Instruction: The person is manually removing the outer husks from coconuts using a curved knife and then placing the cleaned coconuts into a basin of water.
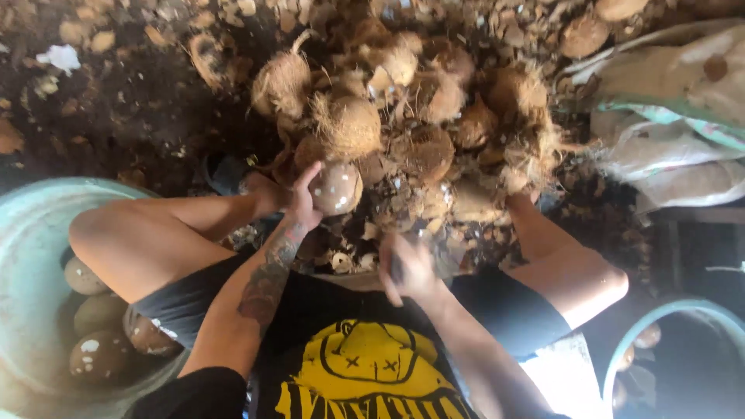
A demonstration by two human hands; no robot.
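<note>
A seated person, knees spread, works over a heap of husked coconuts piled on the dirt floor directly in front, close enough for either arm to reach without leaning; the left hand presses its grip, fingers spread and closed around the side, against a smooth brown shelled coconut at the near edge of the pile, steadying it against the heap, while the right hand is blurred in front of the lap, its grip closed on a dark handle-like object that cannot be made out clearly; a pale blue tub beside the left knee holds several shelled nuts within easy drop, a second tub sits by the right knee, and light sacks lie at the far right
</note>
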